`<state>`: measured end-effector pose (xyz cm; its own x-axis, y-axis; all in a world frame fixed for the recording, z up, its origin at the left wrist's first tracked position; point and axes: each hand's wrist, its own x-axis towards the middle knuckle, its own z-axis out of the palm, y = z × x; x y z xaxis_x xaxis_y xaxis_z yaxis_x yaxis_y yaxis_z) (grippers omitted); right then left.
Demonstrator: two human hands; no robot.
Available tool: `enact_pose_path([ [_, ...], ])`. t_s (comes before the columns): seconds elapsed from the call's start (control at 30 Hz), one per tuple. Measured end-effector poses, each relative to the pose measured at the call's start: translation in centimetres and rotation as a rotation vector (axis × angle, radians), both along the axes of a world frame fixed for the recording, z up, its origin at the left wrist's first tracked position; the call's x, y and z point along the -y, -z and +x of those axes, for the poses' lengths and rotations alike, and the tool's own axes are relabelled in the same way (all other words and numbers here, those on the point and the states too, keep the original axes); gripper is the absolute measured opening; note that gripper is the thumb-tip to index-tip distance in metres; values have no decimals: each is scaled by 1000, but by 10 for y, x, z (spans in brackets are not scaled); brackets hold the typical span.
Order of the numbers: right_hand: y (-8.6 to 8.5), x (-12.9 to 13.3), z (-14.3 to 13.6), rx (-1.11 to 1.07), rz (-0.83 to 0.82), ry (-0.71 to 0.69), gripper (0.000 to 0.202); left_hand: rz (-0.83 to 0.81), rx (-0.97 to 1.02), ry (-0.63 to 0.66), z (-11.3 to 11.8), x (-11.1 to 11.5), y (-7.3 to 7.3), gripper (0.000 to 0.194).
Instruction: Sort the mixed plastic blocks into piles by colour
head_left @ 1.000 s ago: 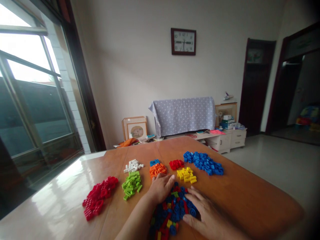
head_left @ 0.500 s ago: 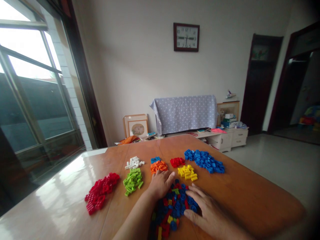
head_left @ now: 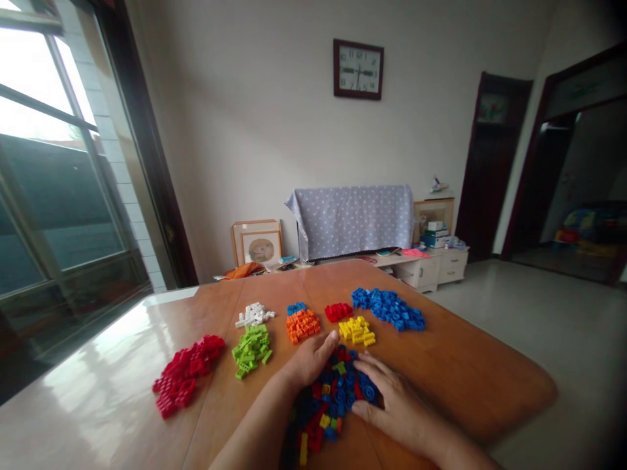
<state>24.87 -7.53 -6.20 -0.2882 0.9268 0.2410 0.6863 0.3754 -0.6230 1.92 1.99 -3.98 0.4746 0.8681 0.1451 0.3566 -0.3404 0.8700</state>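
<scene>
A mixed pile of toy building bricks (head_left: pixel 347 385), mostly blue with red, yellow, green and orange pieces, lies between my hands. My left hand (head_left: pixel 313 360) rests along its far left side, thumb stretched out; its other fingers are largely hidden, and no brick shows in it. At the pile's right side, my right hand (head_left: pixel 385 395) lies with fingers spread apart, touching the outer blue pieces and holding nothing visible. Just beyond my left hand are orange bricks (head_left: pixel 302 326). Yellow bricks (head_left: pixel 357 331) lie past the mixed pile.
More sorted heaps lie on the wooden table (head_left: pixel 441 385): crimson bricks (head_left: pixel 189 375), lime green bricks (head_left: pixel 252 350), white bricks (head_left: pixel 255 314), red bricks (head_left: pixel 338 312) and blue bricks (head_left: pixel 388 308). A small blue group (head_left: pixel 296 307) touches the orange heap. A low cabinet (head_left: pixel 426 271) stands beyond.
The view has shifted slightly, moving the scene left. My left hand has drawn back from the orange bricks toward the mixed pile, its fingers less visible. My right hand stays at the pile's right side.
</scene>
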Motion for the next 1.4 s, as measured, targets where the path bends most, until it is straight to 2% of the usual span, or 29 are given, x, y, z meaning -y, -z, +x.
enact_pose_path([
  [0.1, 3, -4, 4, -169, 49, 52, 58, 21, 59, -58, -2, -3, -2, 66],
  [0.23, 11, -15, 15, -457, 114, 229, 44, 64, 210, -219, -10, -12, -3, 65],
  [0.3, 12, -16, 21, -479, 125, 294, 40, 58, 298, -277, -14, -16, -3, 65],
  [0.37, 9, -12, 23, -398, 138, 302, 36, 33, 369, -318, -17, -19, -3, 67],
  [0.57, -6, 19, 6, -72, 75, 170, 26, -1, 571, -462, -26, -18, -12, 68],
  [0.7, -8, 28, -4, 86, 50, 162, 46, 3, 683, -586, -34, -15, -20, 66],
  [0.77, -9, 28, -7, 129, 37, 160, 47, -2, 712, -655, -38, -15, -24, 64],
  [0.83, -11, 28, -9, 148, 29, 165, 38, -12, 726, -699, -41, -16, -27, 61],
  [0.93, -16, 29, -10, 147, 32, 175, 25, -24, 732, -716, -46, -16, -33, 58],
  [1.07, -18, 30, -9, 149, 42, 175, 21, 12, 694, -724, -52, -12, -38, 58],
  [1.2, -12, 27, -9, 148, 72, 184, 19, 14, 660, -762, -58, -5, -33, 56],
  [1.3, -6, 24, -7, 123, 98, 201, 18, -16, 640, -777, -60, -4, -19, 54],
  [1.4, 1, 17, -2, 72, 138, 209, 15, -7, 601, -739, -62, -5, -4, 57],
])
